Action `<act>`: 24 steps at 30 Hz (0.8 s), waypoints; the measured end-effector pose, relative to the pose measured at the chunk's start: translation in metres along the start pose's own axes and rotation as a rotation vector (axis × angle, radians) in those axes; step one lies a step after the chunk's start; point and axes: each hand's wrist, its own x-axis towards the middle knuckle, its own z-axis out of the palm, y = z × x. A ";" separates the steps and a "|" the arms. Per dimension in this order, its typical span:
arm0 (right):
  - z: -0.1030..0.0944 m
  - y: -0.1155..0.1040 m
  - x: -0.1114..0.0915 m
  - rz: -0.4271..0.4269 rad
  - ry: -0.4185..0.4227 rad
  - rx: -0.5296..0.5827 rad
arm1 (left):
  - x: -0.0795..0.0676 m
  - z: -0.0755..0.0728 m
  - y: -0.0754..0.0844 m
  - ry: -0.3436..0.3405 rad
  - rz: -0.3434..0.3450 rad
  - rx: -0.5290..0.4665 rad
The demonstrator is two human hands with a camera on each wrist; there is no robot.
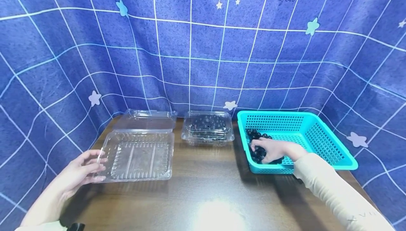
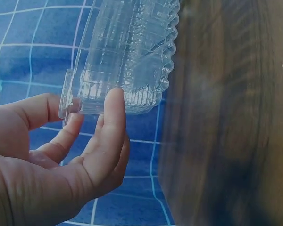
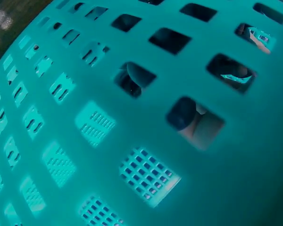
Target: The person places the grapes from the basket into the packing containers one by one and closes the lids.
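Observation:
My left hand (image 1: 83, 169) holds the left side of an open clear plastic clamshell box (image 1: 136, 160), whose hinged lid (image 1: 146, 120) lies folded back behind it. In the left wrist view, the fingers (image 2: 114, 127) come up against the box's corner and flanged rim (image 2: 68, 94). My right hand (image 1: 269, 150) reaches into a turquoise perforated basket (image 1: 298, 115), its fingers curled around dark round grapes (image 1: 257, 135) at the left end. Basket wall (image 3: 146, 113) fills the right wrist view; bits of hand and fruit show through its holes.
Between the open box and the basket stands a second clear box (image 1: 207, 125), its lid down over dark fruit. All stand on a brown wooden table (image 1: 203, 181). A blue gridded curtain (image 1: 203, 55) with stars hangs along the back and sides.

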 end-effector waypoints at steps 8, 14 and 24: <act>-0.004 0.002 -0.003 -0.065 0.038 -0.031 | -0.003 0.015 0.011 -0.018 0.082 -0.021; -0.010 0.003 -0.007 -0.079 0.025 -0.015 | -0.003 0.028 0.022 -0.044 0.108 -0.029; -0.025 -0.005 -0.015 -0.039 0.002 -0.010 | 0.006 0.048 0.038 -0.035 0.090 0.051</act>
